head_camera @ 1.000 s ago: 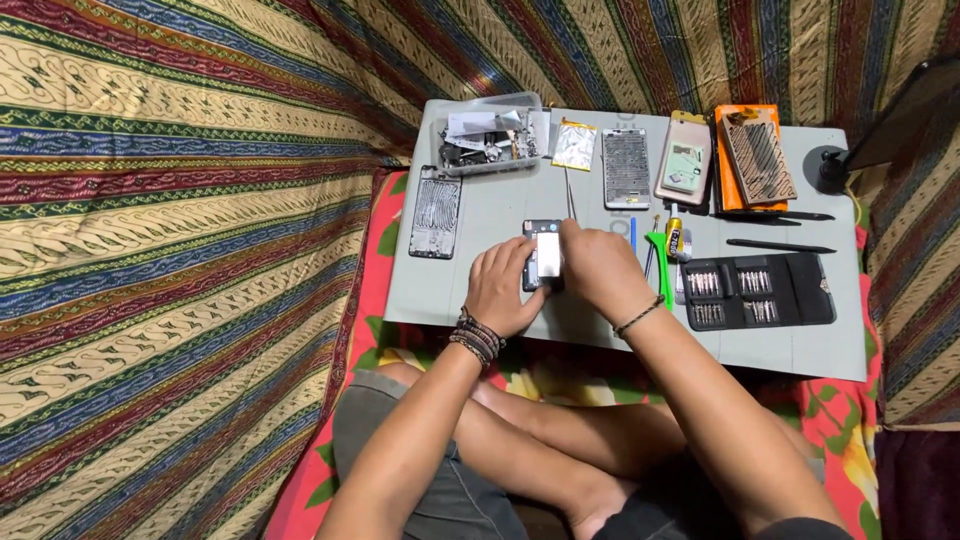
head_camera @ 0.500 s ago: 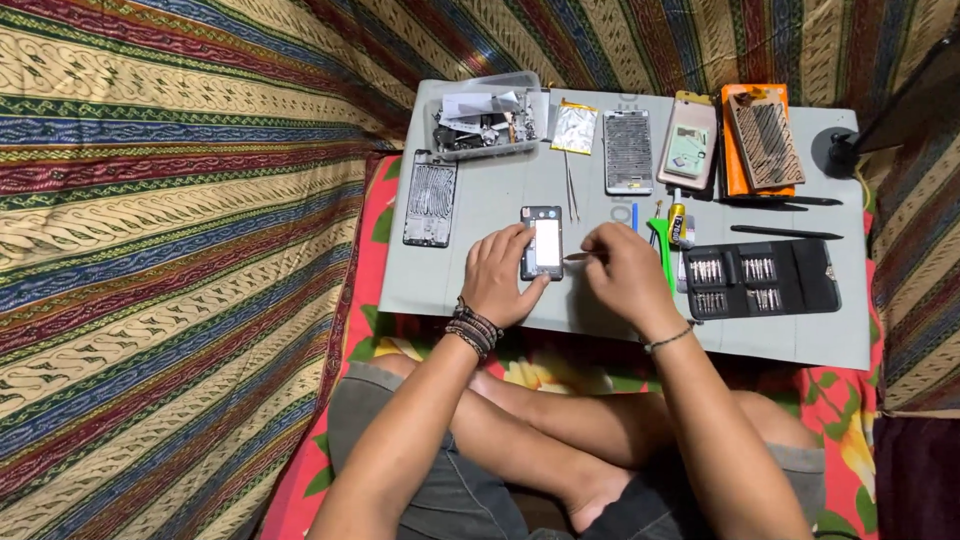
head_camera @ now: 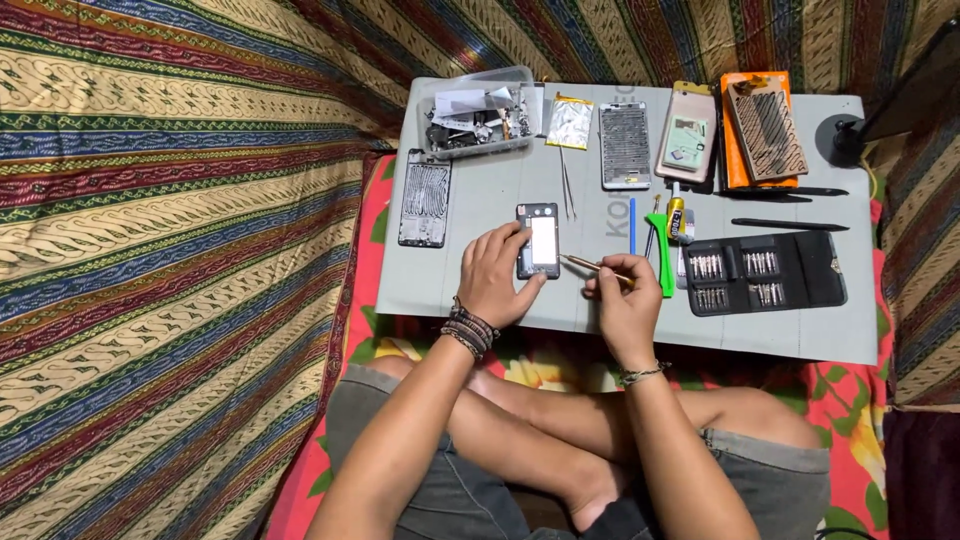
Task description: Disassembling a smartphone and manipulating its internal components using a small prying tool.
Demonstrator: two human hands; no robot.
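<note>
My right hand (head_camera: 625, 305) has drawn back from over the phone (head_camera: 538, 240) since a second ago; it now sits just right of it, closed on a thin tool (head_camera: 590, 265) whose tip points left at the phone's edge. My left hand (head_camera: 495, 275) has stayed at the phone's left side, fingers curled against its frame and thumb at the lower corner, steadying it flat on the table (head_camera: 480, 200). With the phone uncovered, I judge the work has passed from handling the body to probing with the tip.

Materials and shapes:
- Phone: small dark rectangular frame with a pale, smooth panel set in its middle.
- Tool: slim, straight, brownish shaft.
- Table: flat grey mat, matte.
- Clear plastic tray (head_camera: 478, 112) of mixed small parts at the far left corner.
- A dark frame (head_camera: 425, 198) lies well left of the phone; a grilled panel (head_camera: 625, 145) and a pinkish phone back (head_camera: 686, 145) lie beyond.
- Black bit case (head_camera: 765, 272), open, bits in rows, well right of my right hand.
- Green pry tool (head_camera: 664, 255) and glue tube (head_camera: 677, 215) between the hand and the case.
- Striped woven cloth (head_camera: 180, 250) surrounds everything.
</note>
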